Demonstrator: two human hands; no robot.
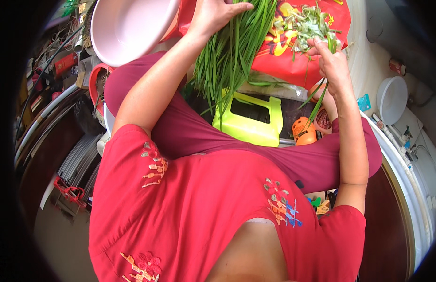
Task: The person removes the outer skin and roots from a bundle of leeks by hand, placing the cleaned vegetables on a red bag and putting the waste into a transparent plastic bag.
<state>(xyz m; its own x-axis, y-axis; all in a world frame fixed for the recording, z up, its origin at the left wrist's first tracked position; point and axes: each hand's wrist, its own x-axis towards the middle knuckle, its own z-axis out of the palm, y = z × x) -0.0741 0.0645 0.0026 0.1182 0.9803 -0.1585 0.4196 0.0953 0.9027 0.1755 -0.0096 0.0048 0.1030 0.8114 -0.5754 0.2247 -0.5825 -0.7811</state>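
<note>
A large bunch of long green leaves, like garlic chives (pixel 235 53), hangs over the near edge of the work surface. My left hand (pixel 214 16) is at the top edge of the view beside the bunch, thumb stretched over the leaves; its other fingers are mostly cut off. Over on the right, my right hand (pixel 332 65) pinches a few chive stalks (pixel 320 100), whose leaf ends trail down below the wrist. Just beyond its fingertips lies a heap of pale and green trimmings (pixel 311 26) on a red plastic bag (pixel 288 68) with yellow print.
A pale pink basin (pixel 130 31) stands at upper left, near a red pot (pixel 98 83). Between my knees are a yellow-green plastic object (pixel 248 135) and an orange container (pixel 304 130). A white bowl (pixel 391 100) and pipes (pixel 394 137) lie at right. Clutter fills the left side.
</note>
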